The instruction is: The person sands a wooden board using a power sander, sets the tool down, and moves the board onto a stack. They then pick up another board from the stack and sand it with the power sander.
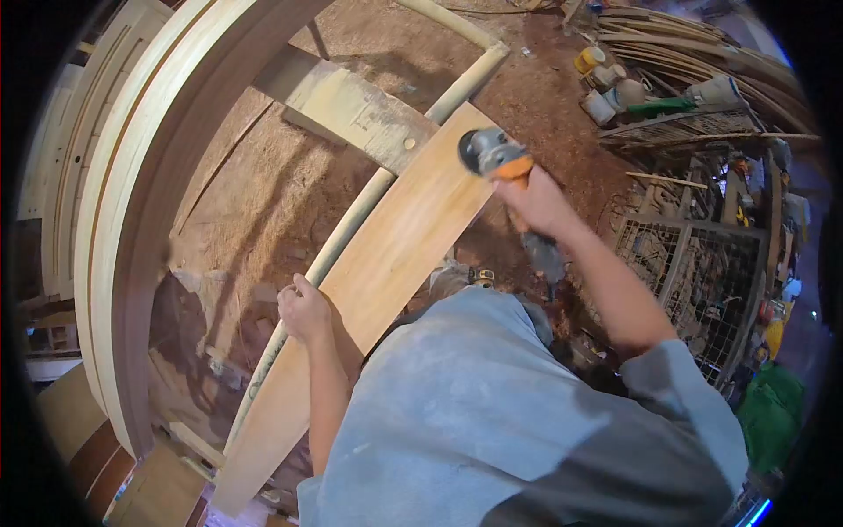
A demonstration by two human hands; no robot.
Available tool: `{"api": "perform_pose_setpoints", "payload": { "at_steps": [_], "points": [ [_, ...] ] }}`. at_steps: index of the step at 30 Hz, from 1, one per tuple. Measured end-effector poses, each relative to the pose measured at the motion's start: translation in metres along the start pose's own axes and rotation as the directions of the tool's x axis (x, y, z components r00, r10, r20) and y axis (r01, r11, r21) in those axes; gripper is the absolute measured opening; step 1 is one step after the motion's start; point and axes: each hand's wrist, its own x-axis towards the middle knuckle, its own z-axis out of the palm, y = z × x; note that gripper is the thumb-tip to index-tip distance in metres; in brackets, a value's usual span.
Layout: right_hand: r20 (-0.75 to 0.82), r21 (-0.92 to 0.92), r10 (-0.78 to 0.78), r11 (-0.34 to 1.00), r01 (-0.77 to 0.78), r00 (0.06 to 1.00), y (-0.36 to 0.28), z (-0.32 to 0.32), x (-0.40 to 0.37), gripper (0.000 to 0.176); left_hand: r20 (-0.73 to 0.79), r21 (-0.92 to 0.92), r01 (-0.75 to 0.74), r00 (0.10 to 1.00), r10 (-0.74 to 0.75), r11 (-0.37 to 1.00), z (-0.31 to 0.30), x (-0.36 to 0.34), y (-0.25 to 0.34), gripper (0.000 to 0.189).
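Note:
A long, pale wooden board [399, 237] lies in front of me across a round rail [351, 217]. My right hand [537, 206] is wrapped around an orange and grey angle grinder [505, 160], whose dark round disc is at the board's far end. The fingers of my left hand [305, 309] are closed over the board's far edge, nearer its lower end, with the thumb pointing up. Part of the board's near edge is hidden by my shirt.
A curved wooden frame [114, 202] rises on the left. Beyond the board, a worn plank [356, 114] crosses the rail. Sawdust covers the ground [272, 176]. Metal mesh racks [694, 263], several tubs and stacked wood strips [694, 61] stand at right, with a green bag [773, 413] below.

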Motion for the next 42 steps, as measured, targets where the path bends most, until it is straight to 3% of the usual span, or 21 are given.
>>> {"api": "perform_pose_setpoints", "payload": {
  "at_steps": [1,3,4,6,7,11,12,15,20,26,27,28,30,34,38,39,40,42],
  "points": [
    [0.008,0.002,-0.057,0.998,0.057,0.998,0.001,0.012,-0.011,0.059,0.003,0.0,0.012,1.0,-0.012,1.0,-0.001,0.0,0.001,0.053],
    [0.145,-0.015,0.11,0.994,-0.109,0.983,-0.021,0.023,-0.037,0.06,0.017,0.005,0.017,1.0,-0.018,1.0,-0.003,-0.003,0.002,0.054],
    [0.14,-0.015,0.121,0.993,-0.12,0.983,-0.031,0.025,-0.045,0.06,0.02,0.009,0.02,1.0,-0.02,1.0,-0.006,-0.004,0.004,0.055],
    [0.231,-0.192,0.056,0.981,-0.011,0.971,-0.041,0.026,-0.054,0.056,0.029,0.021,0.017,0.999,-0.018,1.0,-0.004,-0.006,0.005,0.056],
    [0.254,-0.196,0.056,0.981,-0.005,0.966,-0.037,0.024,-0.053,0.055,0.009,0.005,0.01,1.0,-0.01,1.0,-0.003,-0.006,0.002,0.056],
    [0.185,-0.111,0.026,0.994,-0.005,0.982,0.007,-0.007,-0.029,0.062,-0.006,0.003,-0.007,1.0,0.007,1.0,0.001,-0.002,-0.002,0.056],
    [0.172,0.008,-0.037,0.999,0.036,0.984,0.005,-0.021,-0.025,0.059,-0.005,0.01,-0.003,1.0,0.003,1.0,0.001,-0.002,-0.003,0.056],
    [0.131,-0.067,-0.021,0.997,0.03,0.991,0.016,-0.044,-0.003,0.055,-0.03,-0.012,-0.055,0.998,0.054,0.998,0.0,-0.004,-0.004,0.057],
    [0.055,-0.082,-0.029,0.996,0.034,0.998,0.019,-0.064,0.014,0.05,0.011,0.008,0.035,0.999,-0.035,0.999,-0.004,-0.005,0.004,0.058],
    [0.005,0.052,0.133,0.99,-0.133,0.991,0.018,-0.053,-0.013,0.052,-0.038,-0.026,-0.01,0.999,0.009,1.0,0.002,-0.002,-0.002,0.058],
    [0.022,0.01,0.034,0.999,-0.034,0.999,0.023,-0.041,-0.022,0.056,-0.037,-0.037,-0.015,0.999,0.014,0.999,0.003,-0.003,0.0,0.058],
    [0.018,-0.026,0.134,0.991,-0.134,0.991,0.001,-0.028,-0.04,0.06,-0.023,-0.03,-0.001,1.0,0.0,1.0,0.002,-0.002,0.0,0.058],
    [0.14,-0.101,0.069,0.993,-0.055,0.988,-0.002,0.0,-0.058,0.062,-0.007,-0.019,0.012,1.0,-0.012,1.0,0.0,-0.002,-0.002,0.058],
    [0.28,-0.193,0.082,0.981,-0.027,0.956,-0.012,0.002,-0.069,0.062,-0.019,-0.015,0.005,1.0,-0.005,1.0,0.0,-0.005,0.002,0.058],
    [0.08,-0.007,-0.001,1.0,0.002,0.997,0.029,-0.036,-0.039,0.058,-0.041,-0.013,0.002,0.999,-0.002,1.0,-0.004,-0.007,0.005,0.056],
    [0.098,-0.072,0.089,0.994,-0.082,0.991,0.013,-0.054,-0.034,0.054,-0.04,-0.006,0.017,0.999,-0.017,1.0,-0.004,-0.006,0.005,0.055],
    [0.11,-0.077,0.085,0.994,-0.077,0.99,0.02,-0.062,-0.025,0.054,-0.041,-0.005,0.031,0.999,-0.031,1.0,-0.002,-0.005,0.003,0.055],
    [0.09,0.054,0.028,0.998,-0.033,0.996,0.032,-0.072,-0.009,0.051,-0.024,-0.039,0.0,1.0,-0.001,0.999,0.0,-0.002,-0.002,0.055]
  ]
}}
